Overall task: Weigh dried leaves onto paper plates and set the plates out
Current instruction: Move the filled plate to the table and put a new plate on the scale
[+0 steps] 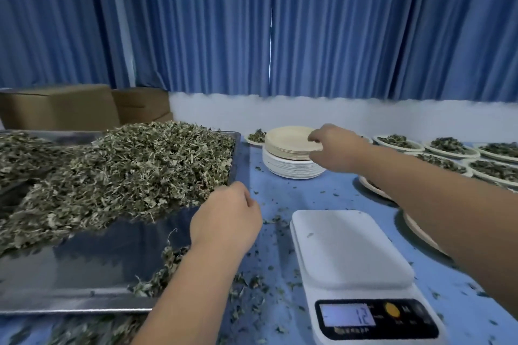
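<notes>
Blue curtains point(336, 22) hang behind a blue surface point(280, 193) scattered with leaf crumbs. My right hand point(333, 148) reaches forward to the stack of paper plates point(291, 169), fingers curled over the right rim of the top plate point(286, 138), seemingly pinching it. The scale point(347, 249) sits bare, nearer me than the stack, so the plate must travel back toward me. My left hand point(227, 218) hovers loosely curled, nothing visible in it, at the tray point(84, 274) edge beside the dried leaves point(126, 165). Filled plates point(451, 147) line the far right.

Blue pleated curtains point(196, 22) across the back, daylight slit point(271, 36) between 2 panels. White wall strip point(308, 112) below; 2 cardboard boxes point(59, 109) at left.
</notes>
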A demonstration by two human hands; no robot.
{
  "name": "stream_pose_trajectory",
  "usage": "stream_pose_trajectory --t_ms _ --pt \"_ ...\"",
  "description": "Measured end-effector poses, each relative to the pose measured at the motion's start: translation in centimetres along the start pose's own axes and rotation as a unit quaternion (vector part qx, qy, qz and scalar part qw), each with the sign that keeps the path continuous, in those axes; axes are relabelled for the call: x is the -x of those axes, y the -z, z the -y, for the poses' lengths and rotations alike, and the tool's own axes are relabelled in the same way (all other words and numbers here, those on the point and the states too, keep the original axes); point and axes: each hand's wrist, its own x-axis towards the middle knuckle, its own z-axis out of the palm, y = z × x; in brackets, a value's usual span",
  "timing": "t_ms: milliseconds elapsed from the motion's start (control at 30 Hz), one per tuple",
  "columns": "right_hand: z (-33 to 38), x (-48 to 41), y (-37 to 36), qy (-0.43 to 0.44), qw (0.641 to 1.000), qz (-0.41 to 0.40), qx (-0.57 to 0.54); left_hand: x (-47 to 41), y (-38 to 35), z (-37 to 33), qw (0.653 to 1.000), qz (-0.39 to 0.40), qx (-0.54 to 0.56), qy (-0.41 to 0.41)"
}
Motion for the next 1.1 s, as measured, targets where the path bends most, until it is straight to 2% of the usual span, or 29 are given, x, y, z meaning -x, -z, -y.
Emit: stream_pose_trajectory --t_ms 267,400,633,1100 --pt "0.7 -4.4 -2.0 -0.037 0.993 0.108 0.012 0.1 -0.6 0.1 0.999 0.015 -0.041 -0.012" --pt "0.7 -5.4 -2.8 -0.038 0.996 0.061 -0.045 0.1 -0.6 0.3 0.998 0.012 -0.055 -0.021" --pt "0.9 -6.4 -3.0 -0.033 0.998 0.045 -0.038 0.1 -0.8 0.4 0.998 0.01 -0.058 -0.025" --pt "0.2 -6.9 -1.9 -0.003 0.995 -0.06 -0.079 0.0 -0.8 0.7 0.998 0.004 -0.051 -0.028"
